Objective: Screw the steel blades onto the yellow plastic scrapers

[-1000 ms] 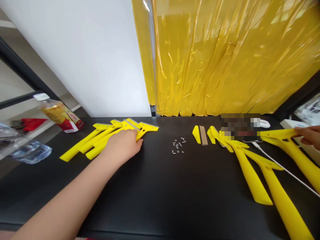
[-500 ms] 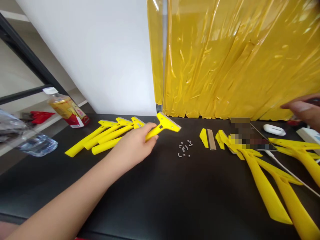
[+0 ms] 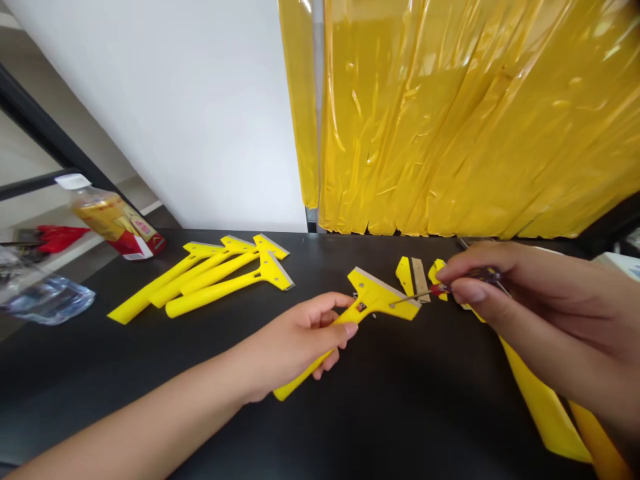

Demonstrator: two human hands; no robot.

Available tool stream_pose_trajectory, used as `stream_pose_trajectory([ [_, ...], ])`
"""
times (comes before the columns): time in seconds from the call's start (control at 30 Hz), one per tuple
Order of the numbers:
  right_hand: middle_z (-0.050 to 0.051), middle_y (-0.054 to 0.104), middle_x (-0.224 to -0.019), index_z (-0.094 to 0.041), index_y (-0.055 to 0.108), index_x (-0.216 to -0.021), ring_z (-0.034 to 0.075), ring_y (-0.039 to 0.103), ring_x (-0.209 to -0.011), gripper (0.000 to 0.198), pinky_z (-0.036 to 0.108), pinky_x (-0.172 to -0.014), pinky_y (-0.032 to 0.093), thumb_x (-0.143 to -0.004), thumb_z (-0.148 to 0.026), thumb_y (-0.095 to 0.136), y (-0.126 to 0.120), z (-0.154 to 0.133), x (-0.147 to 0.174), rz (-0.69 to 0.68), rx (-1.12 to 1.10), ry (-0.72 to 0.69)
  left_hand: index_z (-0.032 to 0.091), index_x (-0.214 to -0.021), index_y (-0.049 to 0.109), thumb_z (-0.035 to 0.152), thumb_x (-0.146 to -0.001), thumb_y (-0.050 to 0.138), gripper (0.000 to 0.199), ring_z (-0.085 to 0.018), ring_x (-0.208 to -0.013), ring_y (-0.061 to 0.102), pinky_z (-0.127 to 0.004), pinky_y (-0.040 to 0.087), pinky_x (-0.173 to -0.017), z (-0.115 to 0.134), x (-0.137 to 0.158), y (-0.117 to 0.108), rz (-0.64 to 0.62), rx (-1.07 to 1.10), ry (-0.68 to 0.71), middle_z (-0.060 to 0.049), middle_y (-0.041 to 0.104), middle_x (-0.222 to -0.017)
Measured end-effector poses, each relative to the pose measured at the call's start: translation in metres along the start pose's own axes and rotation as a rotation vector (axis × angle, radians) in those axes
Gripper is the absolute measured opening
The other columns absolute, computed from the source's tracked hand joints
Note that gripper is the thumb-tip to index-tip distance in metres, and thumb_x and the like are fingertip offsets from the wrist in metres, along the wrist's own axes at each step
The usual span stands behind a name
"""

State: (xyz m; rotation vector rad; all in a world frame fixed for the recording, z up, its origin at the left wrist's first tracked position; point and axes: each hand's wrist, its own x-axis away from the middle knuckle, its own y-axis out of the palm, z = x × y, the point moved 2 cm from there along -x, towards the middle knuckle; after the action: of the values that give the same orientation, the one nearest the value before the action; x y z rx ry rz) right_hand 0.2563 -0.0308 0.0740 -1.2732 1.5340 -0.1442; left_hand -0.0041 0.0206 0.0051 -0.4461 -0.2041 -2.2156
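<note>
My left hand point(image 3: 313, 333) is closed round the handle of a yellow scraper point(image 3: 383, 293), holding it above the dark table with its head up and to the right. A metal blade edge shows along the head, and screws sit in it. In my right hand point(image 3: 545, 313) is a screwdriver point(image 3: 477, 275), gripped between thumb and fingers. Its thin shaft points left, and the tip is at the screw on the right side of the scraper head. The small loose screws on the table are mostly hidden behind the scraper.
Several yellow scrapers point(image 3: 210, 283) lie at the left. Right of centre are a loose yellow head plate point(image 3: 405, 275) and a brown strip point(image 3: 421, 280). More yellow handles point(image 3: 543, 407) lie under my right hand. A drink bottle point(image 3: 117, 223) stands at the back left, before a white panel point(image 3: 225, 120).
My left hand has brought the scraper right and toward me. My right hand has come in from the right edge with the screwdriver, whose tip now meets the scraper head.
</note>
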Motion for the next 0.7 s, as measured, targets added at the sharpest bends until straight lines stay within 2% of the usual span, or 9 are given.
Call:
stream_pose_trajectory([
  [0.1, -0.007, 0.08, -0.096, -0.034, 0.073, -0.107, 0.011, 0.073, -0.079, 0.009, 0.021, -0.073, 0.055, -0.107, -0.036, 0.064, -0.001, 0.0, -0.005, -0.081, -0.026, -0.099, 0.019, -0.125, 0.066, 0.047, -0.102, 0.07, 0.037, -0.01, -0.069, 0.055, -0.022, 0.047, -0.056, -0.001, -0.002, 0.002, -0.004, 0.12, -0.027, 0.002, 0.057, -0.089],
  [0.23, -0.005, 0.079, -0.097, -0.031, 0.071, -0.108, 0.011, 0.074, -0.08, 0.009, 0.022, -0.074, 0.055, -0.108, -0.034, 0.062, 0.002, 0.004, -0.007, -0.084, 0.015, -0.138, 0.018, -0.111, 0.064, 0.043, -0.099, 0.074, 0.03, -0.011, -0.069, 0.058, -0.023, 0.049, -0.055, -0.006, -0.003, 0.002, -0.01, 0.21, -0.047, 0.001, 0.056, -0.09],
  [0.4, -0.006, 0.079, -0.094, -0.031, 0.072, -0.107, 0.01, 0.073, -0.077, 0.012, 0.021, -0.072, 0.053, -0.109, -0.038, 0.062, 0.008, 0.007, -0.005, -0.077, 0.035, -0.109, 0.021, -0.114, 0.062, 0.036, -0.099, 0.075, 0.026, -0.008, -0.063, 0.054, -0.02, 0.043, -0.051, -0.006, -0.006, -0.001, -0.032, 0.28, -0.042, 0.003, 0.055, -0.089],
  [0.53, -0.009, 0.079, -0.093, -0.033, 0.074, -0.106, 0.009, 0.071, -0.075, 0.013, 0.021, -0.07, 0.051, -0.108, -0.042, 0.064, 0.008, 0.01, -0.006, -0.025, 0.043, -0.063, 0.022, -0.116, 0.062, 0.034, -0.099, 0.075, 0.025, -0.008, -0.063, 0.053, -0.02, 0.042, -0.051, -0.006, -0.007, -0.002, -0.048, 0.294, -0.045, 0.003, 0.055, -0.088],
  [0.7, -0.009, 0.08, -0.094, -0.034, 0.074, -0.106, 0.009, 0.072, -0.077, 0.013, 0.021, -0.071, 0.052, -0.107, -0.042, 0.065, 0.01, 0.012, -0.005, -0.024, 0.038, -0.05, 0.022, -0.115, 0.061, 0.034, -0.099, 0.075, 0.024, -0.008, -0.062, 0.053, -0.02, 0.042, -0.051, -0.006, -0.007, -0.001, -0.035, 0.299, -0.039, 0.003, 0.054, -0.088],
])
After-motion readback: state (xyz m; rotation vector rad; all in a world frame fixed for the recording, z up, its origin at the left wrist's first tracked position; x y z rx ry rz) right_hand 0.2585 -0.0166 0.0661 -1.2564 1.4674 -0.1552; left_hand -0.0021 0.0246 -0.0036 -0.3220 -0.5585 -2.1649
